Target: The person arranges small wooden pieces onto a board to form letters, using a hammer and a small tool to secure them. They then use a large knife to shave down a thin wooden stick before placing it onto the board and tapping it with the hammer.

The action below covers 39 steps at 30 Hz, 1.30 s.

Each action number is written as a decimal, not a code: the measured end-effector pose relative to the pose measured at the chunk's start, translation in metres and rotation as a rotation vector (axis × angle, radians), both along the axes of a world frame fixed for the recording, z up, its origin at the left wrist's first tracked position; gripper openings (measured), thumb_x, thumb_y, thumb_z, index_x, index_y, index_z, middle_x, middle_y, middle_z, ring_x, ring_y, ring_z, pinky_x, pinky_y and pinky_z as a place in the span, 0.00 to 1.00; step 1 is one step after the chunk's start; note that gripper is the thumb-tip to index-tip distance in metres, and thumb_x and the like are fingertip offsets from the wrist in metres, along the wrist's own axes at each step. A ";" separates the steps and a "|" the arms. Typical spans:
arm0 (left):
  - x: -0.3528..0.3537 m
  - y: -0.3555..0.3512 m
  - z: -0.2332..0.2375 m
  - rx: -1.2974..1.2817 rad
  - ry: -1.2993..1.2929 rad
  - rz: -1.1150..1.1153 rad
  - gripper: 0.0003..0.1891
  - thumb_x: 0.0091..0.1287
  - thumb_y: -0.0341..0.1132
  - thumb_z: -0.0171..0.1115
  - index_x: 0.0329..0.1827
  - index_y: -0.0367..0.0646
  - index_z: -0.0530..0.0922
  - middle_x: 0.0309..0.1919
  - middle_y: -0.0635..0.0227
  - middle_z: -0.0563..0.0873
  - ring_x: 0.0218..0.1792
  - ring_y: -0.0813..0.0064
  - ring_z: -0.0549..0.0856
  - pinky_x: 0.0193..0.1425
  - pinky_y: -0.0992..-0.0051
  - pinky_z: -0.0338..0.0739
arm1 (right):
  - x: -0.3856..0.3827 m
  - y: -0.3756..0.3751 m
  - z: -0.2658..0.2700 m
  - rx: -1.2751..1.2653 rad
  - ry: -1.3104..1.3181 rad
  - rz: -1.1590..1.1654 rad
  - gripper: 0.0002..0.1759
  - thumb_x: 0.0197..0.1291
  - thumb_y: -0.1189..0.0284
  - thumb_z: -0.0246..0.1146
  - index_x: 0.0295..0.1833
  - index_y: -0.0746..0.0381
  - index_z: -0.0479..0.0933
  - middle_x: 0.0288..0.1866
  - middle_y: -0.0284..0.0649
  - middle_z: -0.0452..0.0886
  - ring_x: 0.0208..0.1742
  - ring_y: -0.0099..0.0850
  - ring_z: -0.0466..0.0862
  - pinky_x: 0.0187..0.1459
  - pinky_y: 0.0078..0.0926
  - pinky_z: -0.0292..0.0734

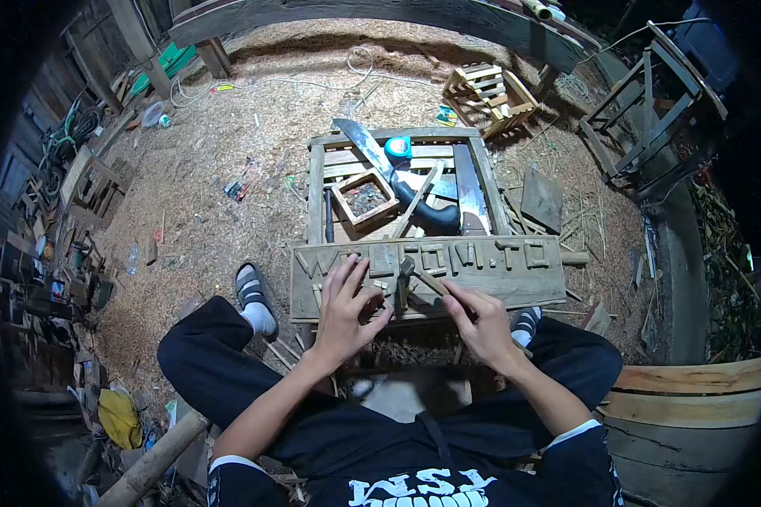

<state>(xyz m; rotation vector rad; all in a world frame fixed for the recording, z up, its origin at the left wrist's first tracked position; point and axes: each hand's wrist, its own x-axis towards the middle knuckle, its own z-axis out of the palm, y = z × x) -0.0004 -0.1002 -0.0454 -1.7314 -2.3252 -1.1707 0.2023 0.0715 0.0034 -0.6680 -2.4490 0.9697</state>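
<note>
A wooden board (516, 283) lies across my front, with small wood strips set on it as raised letters. My right hand (479, 325) grips the wooden handle of a small hammer (427, 277), its dark head over the middle of the board. My left hand (344, 314) rests on the board's left half, fingers spread and the thumb apart from the forefinger. Several small wood pieces (382, 287) lie by its fingertips, below the upper row of letters. Whether its fingers touch a piece or a nail is too small to tell.
Beyond the board, a slatted wooden frame (316, 182) carries a small box of nails (365, 199), a tape measure (398, 149), a handsaw (470, 190) and a large blade (364, 145). A wooden crate (492, 95) stands farther back. Shavings (203, 186) cover the ground.
</note>
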 end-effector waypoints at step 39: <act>-0.057 -0.015 0.023 -0.272 0.048 -0.163 0.69 0.43 0.58 0.85 0.88 0.47 0.54 0.84 0.51 0.59 0.84 0.45 0.55 0.86 0.45 0.49 | -0.013 0.022 -0.002 0.230 -0.054 -0.110 0.28 0.67 0.75 0.69 0.72 0.54 0.79 0.46 0.47 0.84 0.47 0.48 0.85 0.49 0.45 0.80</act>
